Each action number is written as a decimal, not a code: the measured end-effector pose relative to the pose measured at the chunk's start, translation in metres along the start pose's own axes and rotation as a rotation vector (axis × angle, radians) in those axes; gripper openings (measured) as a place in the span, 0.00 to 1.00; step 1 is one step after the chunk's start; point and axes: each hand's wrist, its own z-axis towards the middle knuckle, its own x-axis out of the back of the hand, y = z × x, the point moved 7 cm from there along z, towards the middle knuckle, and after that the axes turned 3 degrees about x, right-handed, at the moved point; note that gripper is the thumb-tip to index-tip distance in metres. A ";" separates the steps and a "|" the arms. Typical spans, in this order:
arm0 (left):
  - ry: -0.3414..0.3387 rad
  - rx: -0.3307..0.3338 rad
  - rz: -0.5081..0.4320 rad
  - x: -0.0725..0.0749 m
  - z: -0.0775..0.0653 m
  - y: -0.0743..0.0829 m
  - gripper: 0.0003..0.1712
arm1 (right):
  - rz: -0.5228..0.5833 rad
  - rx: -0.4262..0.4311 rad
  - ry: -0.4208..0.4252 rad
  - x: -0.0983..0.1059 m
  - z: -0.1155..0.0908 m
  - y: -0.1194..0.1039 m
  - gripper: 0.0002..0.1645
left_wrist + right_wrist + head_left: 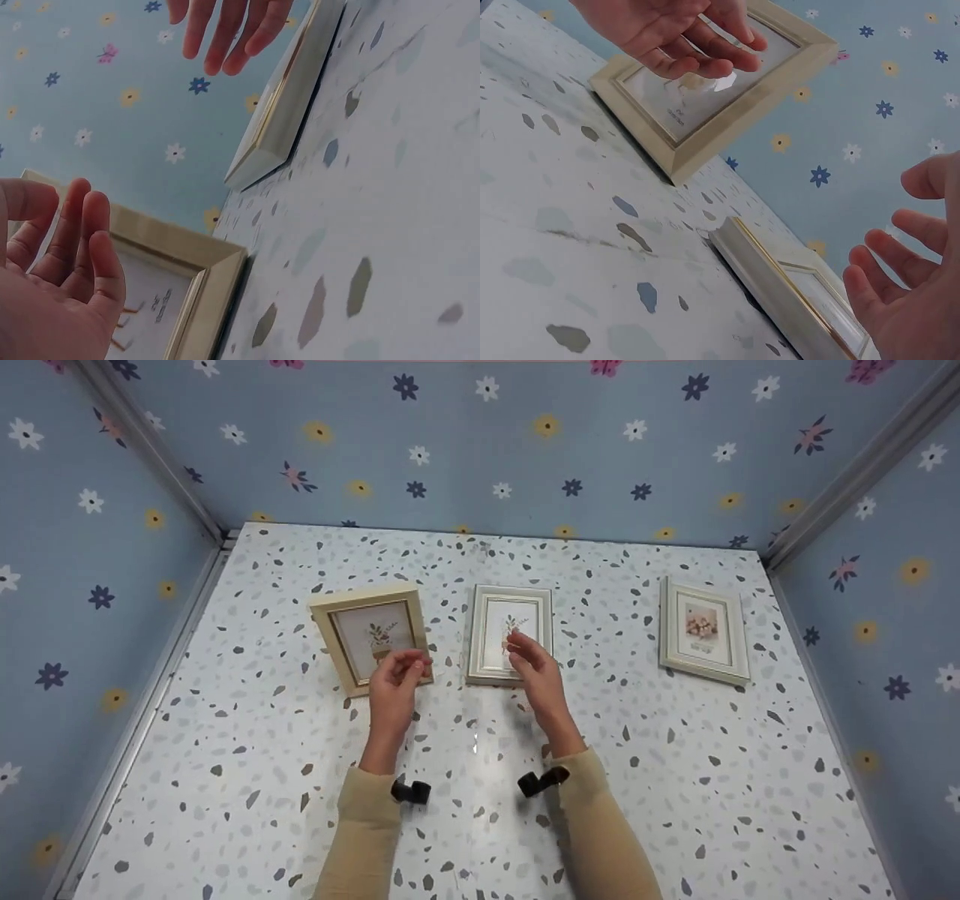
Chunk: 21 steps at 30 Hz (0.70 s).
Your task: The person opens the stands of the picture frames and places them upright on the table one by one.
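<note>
A cream picture frame (341,649) with a potted-plant print stands up on the left. My left hand (393,690) hovers in front of its lower right part, fingers loosely bent and holding nothing. To the right, a pale silver-white frame (478,634) with a similar plant print lies flat, picture up. Over its right side is my right hand (543,679), covering part of the print, its fingers relaxed and bare. The right wrist view shows both the left hand (679,37) before the standing frame (682,161) and the right hand (915,277) above the flat one (780,300).
Farther right, another pale frame (739,634) with a pinkish picture lies flat, turned slightly. The speckled white tabletop (697,780) is enclosed by blue flowered panels (517,457) at the back and both sides. Each wrist carries a small black camera mount (411,791).
</note>
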 end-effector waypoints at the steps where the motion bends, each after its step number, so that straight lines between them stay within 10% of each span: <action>1: -0.017 0.006 0.017 -0.006 0.001 -0.003 0.12 | 0.000 -0.006 0.009 0.005 0.002 0.005 0.25; 21: -0.145 0.143 0.025 -0.071 0.019 -0.030 0.35 | -0.028 -0.116 0.198 0.057 0.004 0.029 0.30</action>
